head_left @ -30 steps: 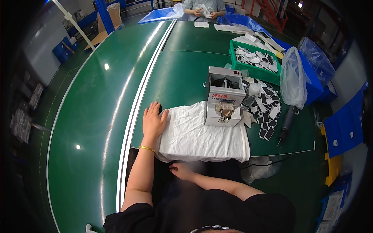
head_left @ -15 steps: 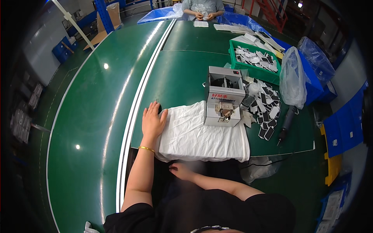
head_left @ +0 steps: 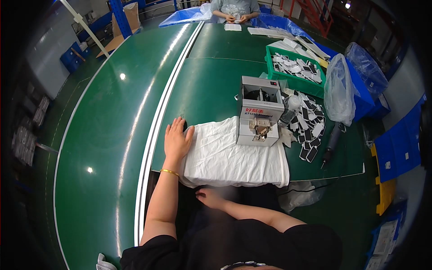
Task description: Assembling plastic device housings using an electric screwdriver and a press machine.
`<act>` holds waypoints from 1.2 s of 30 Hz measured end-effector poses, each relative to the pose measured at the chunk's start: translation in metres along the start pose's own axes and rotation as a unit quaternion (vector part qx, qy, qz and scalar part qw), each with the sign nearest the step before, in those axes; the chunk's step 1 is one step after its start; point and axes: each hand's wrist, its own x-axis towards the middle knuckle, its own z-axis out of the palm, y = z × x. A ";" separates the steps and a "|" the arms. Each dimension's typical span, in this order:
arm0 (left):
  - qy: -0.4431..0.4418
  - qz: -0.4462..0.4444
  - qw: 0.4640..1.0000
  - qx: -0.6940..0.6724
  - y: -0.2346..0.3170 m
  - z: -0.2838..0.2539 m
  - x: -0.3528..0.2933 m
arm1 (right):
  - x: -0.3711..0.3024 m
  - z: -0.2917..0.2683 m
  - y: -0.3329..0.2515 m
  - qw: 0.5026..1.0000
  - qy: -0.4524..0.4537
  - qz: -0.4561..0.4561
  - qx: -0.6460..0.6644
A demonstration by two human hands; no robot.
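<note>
My left hand [head_left: 178,140] lies flat with its fingers stretched out on the green table, beside the left edge of a white cloth [head_left: 216,153]. A small black object [head_left: 185,125] shows partly behind its fingers; what it is I cannot make out. On the cloth's right part stands a grey and silver benchtop machine [head_left: 258,112] with an open top and a metal mechanism at its front. Below the table's front edge, my right hand [head_left: 210,199] rests over my dark lap, fingers loosely bent and a little apart, with nothing seen in it.
Right of the machine are a clear bottle [head_left: 291,108], a pile of small black-and-white flat pieces [head_left: 308,128] and a dark electric screwdriver [head_left: 332,144]. Behind them stands a green crate [head_left: 294,83] of similar pieces. A long green belt [head_left: 103,148] runs along the left. A person [head_left: 236,11] sits opposite.
A whitish object at the lower left has come further into view on the green belt. My hands and the machine stay where they were.
</note>
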 end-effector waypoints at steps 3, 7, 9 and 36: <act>0.000 0.000 1.000 -0.001 0.001 -0.001 0.000 | 0.001 0.000 0.000 1.000 -0.001 0.001 0.000; 0.000 0.000 1.000 0.002 0.001 -0.001 0.000 | 0.001 0.002 0.003 1.000 0.007 -0.011 -0.005; 0.000 -0.001 1.000 0.001 0.001 -0.001 0.000 | 0.000 0.002 0.002 1.000 0.005 -0.007 0.000; -0.003 -0.005 1.000 0.005 0.002 0.000 0.001 | 0.000 -0.007 -0.006 0.999 -0.030 0.018 -0.008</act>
